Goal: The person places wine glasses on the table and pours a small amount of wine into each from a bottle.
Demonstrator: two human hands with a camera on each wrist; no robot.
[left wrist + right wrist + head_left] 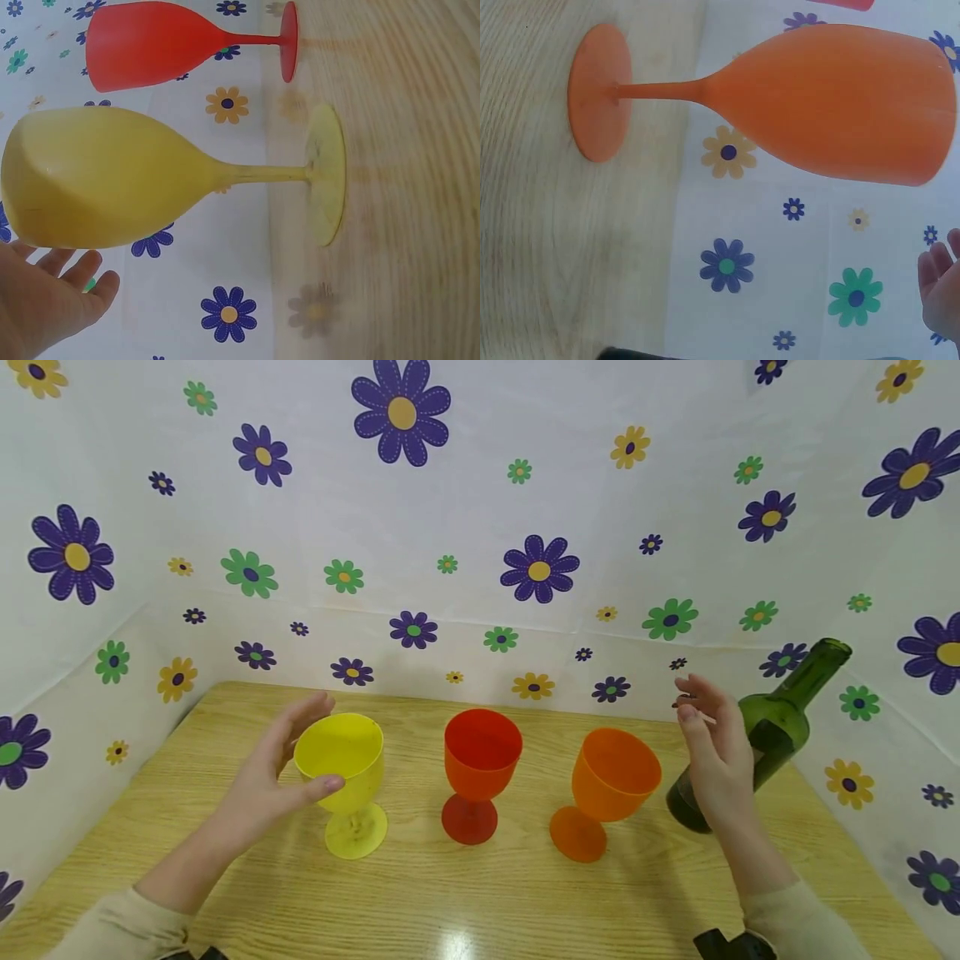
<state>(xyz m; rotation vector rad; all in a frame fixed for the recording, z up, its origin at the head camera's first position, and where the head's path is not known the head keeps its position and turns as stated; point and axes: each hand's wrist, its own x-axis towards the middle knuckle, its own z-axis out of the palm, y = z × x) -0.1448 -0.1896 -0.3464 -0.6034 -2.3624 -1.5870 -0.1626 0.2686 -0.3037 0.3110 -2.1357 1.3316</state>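
Three stemmed plastic goblets stand upright in a row on the wooden table: a yellow goblet, a red goblet and an orange goblet. My left hand is at the left side of the yellow goblet's bowl, thumb in front and fingers spread behind. In the left wrist view those fingers are loosely bent by the bowl near its rim; whether they touch it, I cannot tell. Raised between the orange goblet and a green glass bottle, my right hand holds nothing, its fingers relaxed.
The green bottle stands at the table's right, partly behind my right hand. A white flower-patterned cloth hangs behind the table and along both sides. Dark straps sit at my wrists.
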